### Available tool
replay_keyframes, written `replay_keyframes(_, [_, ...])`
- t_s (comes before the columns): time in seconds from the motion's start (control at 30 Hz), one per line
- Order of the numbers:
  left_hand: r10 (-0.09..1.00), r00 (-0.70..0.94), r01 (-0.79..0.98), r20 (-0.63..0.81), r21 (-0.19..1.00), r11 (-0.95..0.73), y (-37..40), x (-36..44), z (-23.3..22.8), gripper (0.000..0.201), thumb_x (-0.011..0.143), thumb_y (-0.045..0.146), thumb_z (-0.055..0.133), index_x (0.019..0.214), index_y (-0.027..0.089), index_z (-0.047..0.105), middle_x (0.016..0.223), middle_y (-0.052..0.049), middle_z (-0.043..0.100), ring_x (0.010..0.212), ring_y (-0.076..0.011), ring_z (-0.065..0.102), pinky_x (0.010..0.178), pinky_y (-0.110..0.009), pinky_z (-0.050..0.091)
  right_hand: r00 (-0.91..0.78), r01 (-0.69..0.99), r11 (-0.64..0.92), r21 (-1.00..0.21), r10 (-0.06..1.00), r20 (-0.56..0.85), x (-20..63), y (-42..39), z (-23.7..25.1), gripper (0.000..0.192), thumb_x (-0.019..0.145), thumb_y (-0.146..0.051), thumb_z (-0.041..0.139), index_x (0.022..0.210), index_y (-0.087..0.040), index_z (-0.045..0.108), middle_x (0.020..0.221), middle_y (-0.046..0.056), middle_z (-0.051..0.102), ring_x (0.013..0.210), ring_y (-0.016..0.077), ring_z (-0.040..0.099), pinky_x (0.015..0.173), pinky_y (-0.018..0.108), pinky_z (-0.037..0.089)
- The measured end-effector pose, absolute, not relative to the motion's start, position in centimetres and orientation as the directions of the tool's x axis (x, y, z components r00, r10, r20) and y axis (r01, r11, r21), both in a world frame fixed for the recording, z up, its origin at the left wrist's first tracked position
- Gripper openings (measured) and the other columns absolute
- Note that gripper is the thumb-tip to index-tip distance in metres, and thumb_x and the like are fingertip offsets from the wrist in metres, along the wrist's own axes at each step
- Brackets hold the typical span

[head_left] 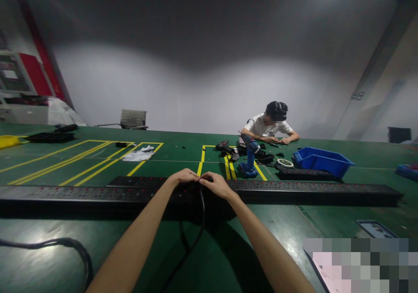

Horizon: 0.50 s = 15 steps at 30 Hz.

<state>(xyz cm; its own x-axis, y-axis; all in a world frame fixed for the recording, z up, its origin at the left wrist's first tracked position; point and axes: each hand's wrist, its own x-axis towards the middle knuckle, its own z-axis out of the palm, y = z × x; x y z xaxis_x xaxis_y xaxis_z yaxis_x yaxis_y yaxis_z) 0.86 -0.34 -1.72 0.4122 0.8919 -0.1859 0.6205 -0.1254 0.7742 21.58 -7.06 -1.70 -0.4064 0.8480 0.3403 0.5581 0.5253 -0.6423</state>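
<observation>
My left hand (184,176) and my right hand (216,185) meet at the middle, fingertips pinched together. From between them a black cable (203,208) runs down toward me; its upper end is hidden by my fingers. Below and behind my hands, long black power strips (294,189) with rows of outlets and small red marks stretch across the green table. A shorter black strip (140,181) lies behind on the left. My forearms partly cover the strips.
Beyond my right hand stand a blue cordless drill (250,156), another drill (224,146) and a blue bin (321,160). A co-worker (271,123) sits across the green table (146,240). White papers (139,154) lie at left; a thick dark cable (70,243) curves at front left.
</observation>
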Motion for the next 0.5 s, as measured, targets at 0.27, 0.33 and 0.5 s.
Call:
replay_keyframes(0.27, [0.930, 0.321, 0.686, -0.179, 0.721, -0.098, -0.97, 1.68, -0.56, 0.029, 0.058, 0.034, 0.065, 0.079, 0.018, 0.076, 0.080, -0.001, 0.073, 0.082, -0.0202, 0.062, 0.065, -0.022, 0.044, -0.409, 0.554, 0.540, -0.634, 0.840, 0.357, 21.62, -7.23, -1.93, 0.037, 0.085, -0.053, 0.055, 0.105, -0.025, 0.068, 0.105, 0.003, 0.069, 0.098, 0.0213, 0.061, 0.087, 0.033, 0.046])
replay_keyframes(0.33, [0.939, 0.286, 0.716, -0.190, 0.694, -0.077, -0.80, 1.75, -0.66, 0.027, 0.056, 0.035, 0.065, 0.075, 0.017, 0.075, 0.076, -0.001, 0.071, 0.078, -0.0197, 0.061, 0.061, -0.022, 0.043, -0.405, 0.552, 0.535, -0.640, 0.843, 0.355, 21.60, -7.19, -1.96, 0.037, 0.085, -0.054, 0.055, 0.104, -0.025, 0.068, 0.105, 0.003, 0.069, 0.099, 0.0215, 0.061, 0.088, 0.033, 0.046])
replay_keyframes(0.5, [0.948, 0.225, 0.733, -0.223, 0.680, -0.014, -0.48, 1.90, -1.11, 0.021, 0.055, 0.034, 0.065, 0.065, 0.016, 0.070, 0.067, -0.001, 0.066, 0.069, -0.0167, 0.058, 0.056, -0.021, 0.040, -0.390, 0.548, 0.505, -0.667, 0.860, 0.331, 21.64, -7.17, -1.81, 0.039, 0.083, -0.055, 0.057, 0.104, -0.024, 0.068, 0.105, 0.004, 0.069, 0.099, 0.0217, 0.062, 0.088, 0.033, 0.045])
